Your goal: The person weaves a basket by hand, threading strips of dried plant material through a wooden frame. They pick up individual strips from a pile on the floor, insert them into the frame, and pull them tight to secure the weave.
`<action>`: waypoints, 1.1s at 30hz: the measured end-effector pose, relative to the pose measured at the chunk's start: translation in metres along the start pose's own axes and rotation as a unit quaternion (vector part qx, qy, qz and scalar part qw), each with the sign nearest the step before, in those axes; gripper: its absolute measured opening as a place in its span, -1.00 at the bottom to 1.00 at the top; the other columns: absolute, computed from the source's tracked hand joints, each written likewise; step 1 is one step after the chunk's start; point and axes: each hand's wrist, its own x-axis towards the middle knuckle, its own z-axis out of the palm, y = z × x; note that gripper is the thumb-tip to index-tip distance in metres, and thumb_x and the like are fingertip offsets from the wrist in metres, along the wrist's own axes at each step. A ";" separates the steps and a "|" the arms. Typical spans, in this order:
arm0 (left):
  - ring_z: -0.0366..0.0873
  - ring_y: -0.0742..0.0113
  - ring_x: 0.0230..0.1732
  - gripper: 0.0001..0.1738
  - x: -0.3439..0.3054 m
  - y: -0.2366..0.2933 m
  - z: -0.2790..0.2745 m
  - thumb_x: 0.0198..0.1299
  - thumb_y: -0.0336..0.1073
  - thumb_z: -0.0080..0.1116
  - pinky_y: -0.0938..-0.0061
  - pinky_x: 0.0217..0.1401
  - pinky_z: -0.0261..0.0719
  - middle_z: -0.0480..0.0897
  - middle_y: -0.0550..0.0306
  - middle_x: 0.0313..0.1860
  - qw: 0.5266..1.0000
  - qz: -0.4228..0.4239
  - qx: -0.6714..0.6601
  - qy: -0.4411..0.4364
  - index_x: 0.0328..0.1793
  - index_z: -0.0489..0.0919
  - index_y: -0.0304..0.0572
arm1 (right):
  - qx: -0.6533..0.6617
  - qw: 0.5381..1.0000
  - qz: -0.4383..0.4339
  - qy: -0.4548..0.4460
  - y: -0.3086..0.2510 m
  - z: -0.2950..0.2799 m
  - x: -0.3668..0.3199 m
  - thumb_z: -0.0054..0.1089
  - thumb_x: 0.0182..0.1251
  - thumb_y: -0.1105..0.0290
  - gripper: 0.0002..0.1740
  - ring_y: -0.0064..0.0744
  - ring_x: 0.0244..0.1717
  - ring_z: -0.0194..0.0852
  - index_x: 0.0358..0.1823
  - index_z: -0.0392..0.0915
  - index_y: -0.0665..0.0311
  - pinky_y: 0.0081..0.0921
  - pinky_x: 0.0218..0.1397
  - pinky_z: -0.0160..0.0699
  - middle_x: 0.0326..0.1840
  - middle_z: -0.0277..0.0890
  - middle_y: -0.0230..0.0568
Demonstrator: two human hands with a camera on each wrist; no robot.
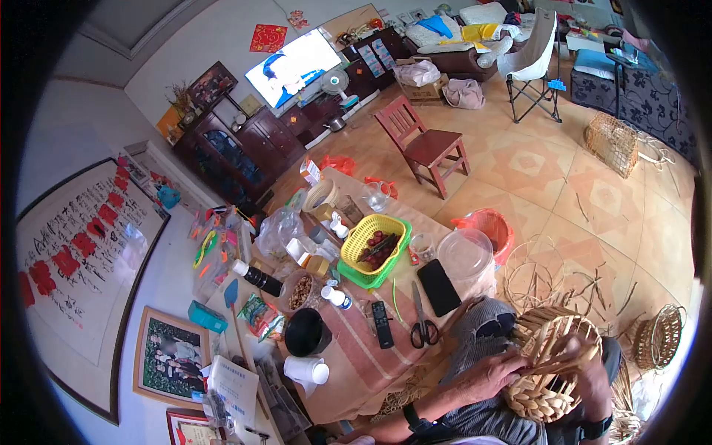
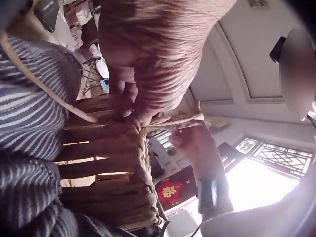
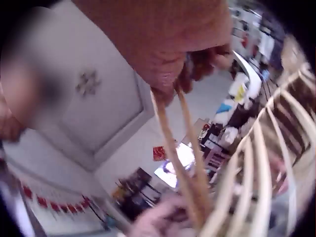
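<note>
Head view: from where I watch, the left hand point(image 1: 506, 373) comes first, then the woven basket point(image 1: 545, 399) at its fingers and over the lap, then the right hand point(image 1: 591, 376) on the basket's far side. So the basket lies between the two hands, partly hidden from me by the right one. Well left of the left hand, on the table point(image 1: 356, 371), I make out a black cup point(image 1: 308, 331), then a remote point(image 1: 382, 325), scissors point(image 1: 420, 319) and a black phone-like slab point(image 1: 439, 287); the table's edge runs near the left forearm. Ahead of the hands, loose strips point(image 1: 589, 293) litter the floor, and right of the right hand stands another basket point(image 1: 659, 337). Through the left wrist camera I see the left hand reaching down, fingers bent and pinching the basket's rim. On the right wrist camera the right hand is closed, thumb against fingers, gripping a pair of pale strands point(image 3: 170, 143) that slant down toward the basket.
</note>
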 end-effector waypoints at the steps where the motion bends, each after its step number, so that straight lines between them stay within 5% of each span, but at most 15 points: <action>1: 0.67 -0.22 0.17 -0.61 -0.001 -0.001 0.000 0.43 -0.45 0.22 0.09 0.23 0.68 0.64 -0.15 0.15 1.000 -0.002 0.006 0.002 0.36 0.55 -0.27 | 0.006 0.999 0.030 -0.032 0.002 0.003 -0.002 0.14 0.64 -0.17 -0.41 -0.55 -0.48 0.45 -0.01 0.65 0.32 -0.56 -0.43 0.35 -0.39 0.61 -0.30; 2: 0.67 -0.22 0.16 -0.60 -0.002 -0.002 0.002 0.42 -0.45 0.22 0.09 0.23 0.67 0.64 -0.15 0.14 1.000 -0.006 0.011 0.003 0.36 0.55 -0.26 | 0.011 0.996 0.061 -0.065 0.005 0.006 -0.004 0.07 0.70 -0.12 -0.43 -0.48 -0.52 0.47 0.04 0.64 0.34 -0.50 -0.45 0.40 -0.45 0.61 -0.29; 5: 0.68 -0.22 0.13 -0.58 -0.002 -0.005 0.002 0.41 -0.45 0.22 0.07 0.21 0.67 0.63 -0.14 0.11 1.000 0.018 0.014 0.003 0.37 0.53 -0.25 | -0.126 0.990 -0.058 -0.006 0.015 -0.001 -0.011 0.01 0.69 -0.19 -0.33 -0.31 -0.40 0.72 -0.10 0.59 0.42 -0.43 -0.44 0.65 -0.39 0.70 -0.11; 8: 0.68 -0.20 0.12 -0.58 0.002 -0.001 -0.001 0.42 -0.45 0.21 0.06 0.21 0.66 0.63 -0.14 0.08 0.999 0.039 0.012 -0.002 0.38 0.52 -0.24 | 0.029 0.996 -0.081 0.031 0.021 -0.020 -0.002 -0.12 0.72 -0.25 -0.25 -0.31 -0.55 0.62 -0.23 0.54 0.41 -0.42 -0.52 0.66 -0.49 0.58 -0.10; 13: 0.65 -0.28 0.16 -0.59 0.003 0.005 -0.005 0.44 -0.47 0.12 0.01 0.23 0.65 0.64 -0.25 0.13 1.000 0.009 0.011 -0.025 0.39 0.49 -0.22 | 0.131 0.947 -0.107 0.272 0.024 -0.029 -0.010 -0.10 0.74 -0.20 -0.33 -0.41 -0.40 0.60 -0.22 0.52 0.33 -0.52 -0.29 0.57 -0.37 0.56 -0.20; 16: 0.66 -0.28 0.15 -0.57 0.004 0.006 -0.006 0.44 -0.49 0.12 0.01 0.23 0.65 0.64 -0.24 0.12 0.999 0.011 0.007 -0.031 0.41 0.48 -0.19 | 0.065 0.973 -0.162 0.148 0.019 -0.040 -0.026 0.07 0.65 -0.26 -0.34 -0.40 -0.19 0.69 -0.10 0.51 0.33 -0.52 -0.24 0.61 -0.28 0.61 -0.18; 21: 0.67 -0.30 0.12 -0.52 0.005 0.002 -0.003 0.43 -0.50 0.14 0.00 0.22 0.66 0.64 -0.25 0.12 0.999 0.026 -0.001 -0.030 0.46 0.44 -0.15 | 0.024 0.931 -0.264 0.252 -0.006 -0.007 -0.024 0.43 0.18 -0.51 -0.05 -0.37 -0.28 0.75 0.03 0.46 0.32 -0.51 -0.31 0.67 -0.26 0.65 -0.16; 26: 0.66 -0.30 0.12 -0.49 0.004 -0.005 0.002 0.44 -0.47 0.15 0.00 0.21 0.66 0.64 -0.27 0.13 0.999 0.036 0.015 -0.031 0.49 0.41 -0.12 | 0.103 0.980 -0.157 0.069 -0.005 -0.012 -0.035 0.44 0.10 -0.56 0.07 -0.35 -0.33 0.77 0.14 0.42 0.36 -0.51 -0.46 0.72 -0.21 0.69 -0.14; 29: 0.66 -0.29 0.13 -0.51 0.004 -0.007 0.002 0.45 -0.44 0.14 0.02 0.21 0.66 0.65 -0.25 0.13 0.998 0.053 0.037 -0.017 0.48 0.42 -0.13 | 0.006 0.975 -0.209 0.074 -0.027 -0.006 -0.037 0.42 0.11 -0.58 0.15 -0.22 0.17 0.67 0.28 0.39 0.38 -0.28 -0.04 0.78 0.16 0.59 -0.01; 31: 0.66 -0.27 0.15 -0.51 0.004 -0.001 -0.001 0.46 -0.43 0.15 0.03 0.22 0.66 0.65 -0.24 0.14 0.998 0.038 0.037 -0.029 0.48 0.42 -0.16 | -0.058 0.927 -0.337 0.152 -0.011 -0.023 -0.036 0.42 0.15 -0.54 0.15 -0.13 0.42 0.51 0.36 0.38 0.37 -0.15 0.26 0.70 0.36 0.48 0.03; 33: 0.66 -0.25 0.15 -0.53 0.005 0.005 -0.005 0.46 -0.43 0.15 0.04 0.23 0.67 0.65 -0.22 0.15 0.998 0.029 0.032 -0.038 0.46 0.44 -0.20 | -0.135 0.872 -0.365 0.299 -0.004 -0.057 -0.041 0.43 0.15 -0.53 0.30 -0.05 0.61 0.31 0.60 0.20 0.37 -0.10 0.43 0.51 0.61 0.28 0.11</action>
